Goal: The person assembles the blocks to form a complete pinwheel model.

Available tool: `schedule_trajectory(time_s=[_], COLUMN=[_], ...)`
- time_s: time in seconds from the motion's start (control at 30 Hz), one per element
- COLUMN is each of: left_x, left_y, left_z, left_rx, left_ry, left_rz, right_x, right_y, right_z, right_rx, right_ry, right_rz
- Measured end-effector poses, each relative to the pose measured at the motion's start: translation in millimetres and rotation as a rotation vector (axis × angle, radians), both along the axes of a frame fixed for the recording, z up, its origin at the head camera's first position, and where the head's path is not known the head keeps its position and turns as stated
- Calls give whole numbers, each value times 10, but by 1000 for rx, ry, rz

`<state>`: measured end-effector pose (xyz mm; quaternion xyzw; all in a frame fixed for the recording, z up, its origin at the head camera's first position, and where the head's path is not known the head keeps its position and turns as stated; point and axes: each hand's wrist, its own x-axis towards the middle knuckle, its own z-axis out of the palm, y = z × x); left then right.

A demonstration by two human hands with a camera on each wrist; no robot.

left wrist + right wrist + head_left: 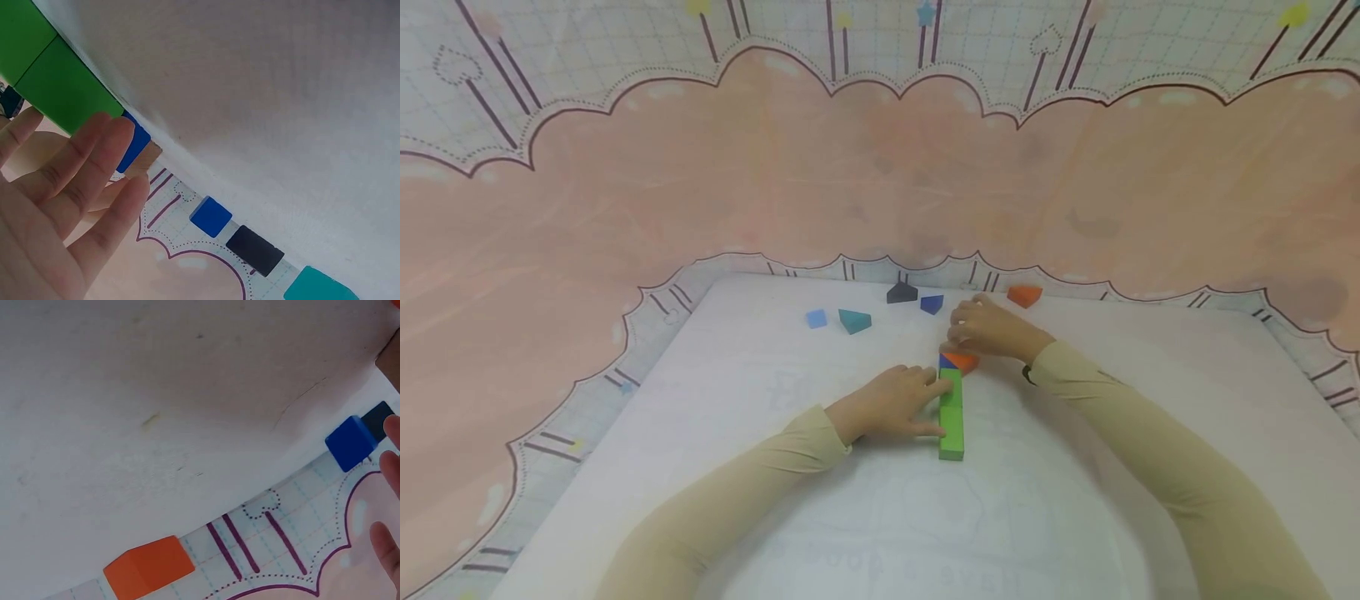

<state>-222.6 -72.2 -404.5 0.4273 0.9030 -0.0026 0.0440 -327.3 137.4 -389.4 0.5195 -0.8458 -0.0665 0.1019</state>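
Two green blocks lie end to end in a row. My left hand is at their left side, its index finger and thumb reaching out to touch them; the left wrist view shows its fingers straight. Against the row's far end sit a blue wedge and an orange wedge. Just beyond these is my right hand, fingers bent toward a brown block at the row's end. In the right wrist view only some fingertips show; I cannot tell whether the hand grips the brown block.
Along the white table's back part lie a light blue block, a teal block, a black block, a dark blue block and another orange block. A patterned cloth hangs behind the table.
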Motion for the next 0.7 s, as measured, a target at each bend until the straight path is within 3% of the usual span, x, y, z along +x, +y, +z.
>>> schedule_trajectory(time_s=[0.7], left_x=[19], left_y=[4], left_z=[25], left_rx=[-2], left_ry=[-14], left_rz=[4], right_x=[18], right_y=[-40], right_z=[49], right_rx=[-2], right_ry=[-65], right_rz=[24])
